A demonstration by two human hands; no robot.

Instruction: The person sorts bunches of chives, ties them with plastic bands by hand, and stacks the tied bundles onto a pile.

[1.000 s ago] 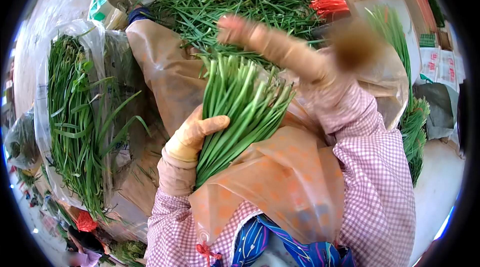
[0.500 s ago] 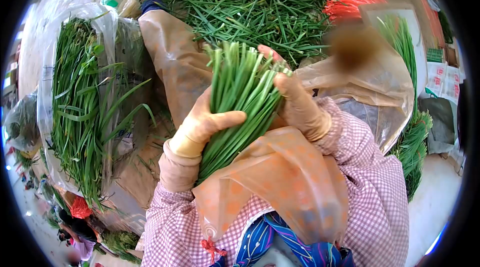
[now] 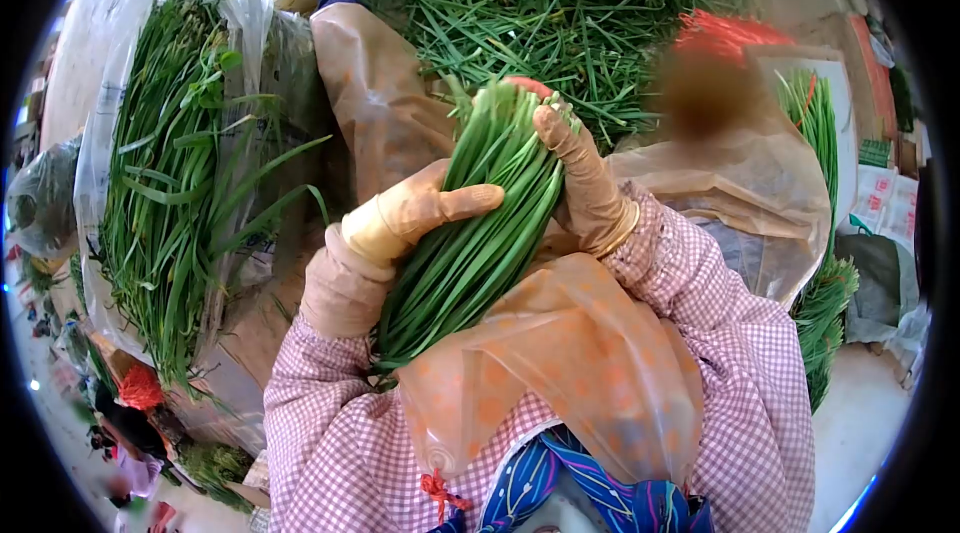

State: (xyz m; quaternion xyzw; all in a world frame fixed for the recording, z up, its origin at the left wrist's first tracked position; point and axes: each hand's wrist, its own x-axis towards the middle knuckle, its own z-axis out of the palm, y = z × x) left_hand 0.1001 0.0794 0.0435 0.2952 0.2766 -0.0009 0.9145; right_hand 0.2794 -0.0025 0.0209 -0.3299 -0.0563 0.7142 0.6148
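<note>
A thick bunch of garlic chives lies slantwise above my lap, its pale cut ends up and its dark leaf tips down near my apron. My gloved left hand is wrapped round the bunch from the left, its thumb across the front and its other fingers hidden behind the leaves. At the upper right, my gloved right hand closes round the bunch near the cut ends. One of its fingertips shows behind the stems.
A large heap of loose chives lies beyond my knees. On the left stands an open plastic bag filled with chives. Red ties are at the upper right, beside another chive bundle. A dark blurred spot hides part of the right side.
The bunch has turned more upright in my hands. My right hand's thumb has moved further over the cut ends. The whole view has shifted slightly.
</note>
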